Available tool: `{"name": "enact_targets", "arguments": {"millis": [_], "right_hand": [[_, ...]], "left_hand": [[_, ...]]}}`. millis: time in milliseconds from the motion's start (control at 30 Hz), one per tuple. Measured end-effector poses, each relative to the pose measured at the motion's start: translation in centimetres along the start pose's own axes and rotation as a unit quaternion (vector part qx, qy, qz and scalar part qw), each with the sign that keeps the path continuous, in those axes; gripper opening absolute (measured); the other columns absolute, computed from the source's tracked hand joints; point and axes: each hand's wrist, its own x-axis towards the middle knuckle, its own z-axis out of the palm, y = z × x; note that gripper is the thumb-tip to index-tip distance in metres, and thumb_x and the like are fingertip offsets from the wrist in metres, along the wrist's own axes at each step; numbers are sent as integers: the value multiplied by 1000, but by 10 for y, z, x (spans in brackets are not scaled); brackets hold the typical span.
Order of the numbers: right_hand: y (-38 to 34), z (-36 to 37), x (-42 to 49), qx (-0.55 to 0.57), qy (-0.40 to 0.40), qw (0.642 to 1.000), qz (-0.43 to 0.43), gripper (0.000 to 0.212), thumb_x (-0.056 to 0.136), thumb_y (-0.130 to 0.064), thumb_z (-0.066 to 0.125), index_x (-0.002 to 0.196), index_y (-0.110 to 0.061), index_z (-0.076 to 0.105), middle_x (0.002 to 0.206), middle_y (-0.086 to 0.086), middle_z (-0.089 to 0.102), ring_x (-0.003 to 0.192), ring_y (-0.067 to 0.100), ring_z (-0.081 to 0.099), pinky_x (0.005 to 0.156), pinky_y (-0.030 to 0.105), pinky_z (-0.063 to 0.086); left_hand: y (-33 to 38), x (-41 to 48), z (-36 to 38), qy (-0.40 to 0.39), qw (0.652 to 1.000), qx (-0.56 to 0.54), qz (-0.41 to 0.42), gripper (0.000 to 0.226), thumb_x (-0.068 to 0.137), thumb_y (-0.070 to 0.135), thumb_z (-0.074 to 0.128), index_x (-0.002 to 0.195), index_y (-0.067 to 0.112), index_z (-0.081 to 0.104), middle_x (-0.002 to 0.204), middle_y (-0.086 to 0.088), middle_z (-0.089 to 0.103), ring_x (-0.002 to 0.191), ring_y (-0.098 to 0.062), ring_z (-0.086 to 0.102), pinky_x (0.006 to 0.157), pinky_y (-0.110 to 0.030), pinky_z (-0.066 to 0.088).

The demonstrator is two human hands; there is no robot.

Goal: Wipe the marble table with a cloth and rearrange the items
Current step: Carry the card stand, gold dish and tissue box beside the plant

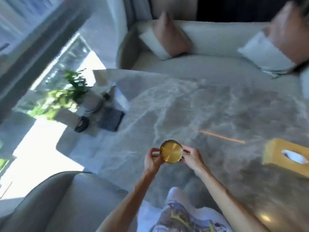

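Holding a round shiny gold metal tin [171,151] between them, the left hand [153,159] and the right hand [192,158] curl their fingers around its two sides, just above the near edge of the grey marble table [209,106]. A yellow wooden tissue box [286,157] sits by the table's right edge. A flat dark square mat [111,118] lies by the left edge, beside a blurry green plant [66,94].

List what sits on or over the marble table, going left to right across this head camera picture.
Potted plant → dark square mat → left hand → round gold dish held between both hands → right hand → yellow tissue box. All lie over the marble table.
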Motion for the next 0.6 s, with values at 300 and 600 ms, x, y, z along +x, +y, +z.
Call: {"name": "enact_targets", "arguments": {"millis": [300, 600], "right_hand": [[-94, 293, 59, -44, -127, 991, -10, 39, 90, 1, 58, 126, -12, 63, 110, 10, 67, 88, 22, 68, 69, 33, 62], [-90, 514, 108, -119, -154, 980, 34, 42, 89, -4, 63, 130, -15, 61, 118, 7, 68, 100, 19, 67, 73, 35, 61]], "left_hand": [[21, 92, -264, 158, 984, -76, -14, 26, 61, 17, 68, 86, 21, 66, 73, -5, 72, 62, -16, 65, 58, -28, 54], [-28, 200, -451, 232, 965, -81, -86, 24, 81, 5, 66, 103, 4, 71, 85, -12, 75, 70, -21, 71, 58, -25, 56]]}}
